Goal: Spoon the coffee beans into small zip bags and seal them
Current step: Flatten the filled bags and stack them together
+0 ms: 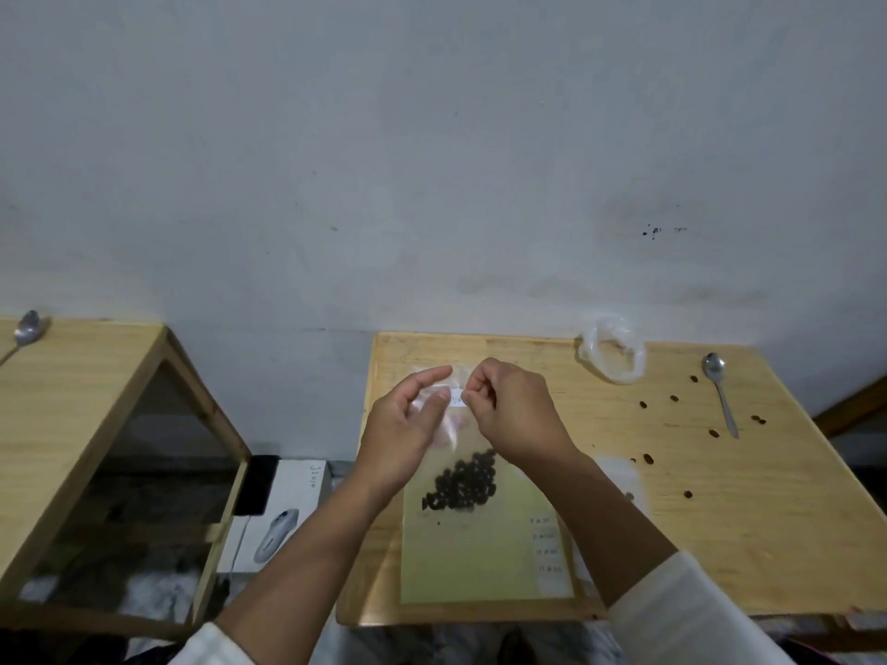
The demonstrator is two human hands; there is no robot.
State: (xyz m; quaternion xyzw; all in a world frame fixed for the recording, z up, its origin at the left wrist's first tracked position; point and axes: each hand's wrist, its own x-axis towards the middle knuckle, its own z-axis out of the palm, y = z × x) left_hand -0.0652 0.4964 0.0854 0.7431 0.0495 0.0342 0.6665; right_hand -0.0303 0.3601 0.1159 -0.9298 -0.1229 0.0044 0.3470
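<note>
1. Head view: both hands hold a small clear zip bag point(451, 427) above the wooden table point(672, 544), coffee beans point(463, 482) sagging at its bottom
2. Left hand point(403, 424) half open, thumb and forefinger on the film; right hand point(509, 410) clenched, pinching the top, apparently at the seal
3. Bag is light, limp and slippery; grip both top corners

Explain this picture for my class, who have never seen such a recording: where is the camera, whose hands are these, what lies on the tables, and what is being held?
There is no machine here. One camera sits on a person's head, looking forward and down. The left hand and right hand hold up a small clear zip bag by its top edge; coffee beans sit in its bottom. The pinch looks like sealing, though I cannot be sure. Beneath lies a pale green sheet on a wooden table. Further right are a metal spoon, scattered beans and a crumpled plastic bag. A second spoon lies on the left table.
</note>
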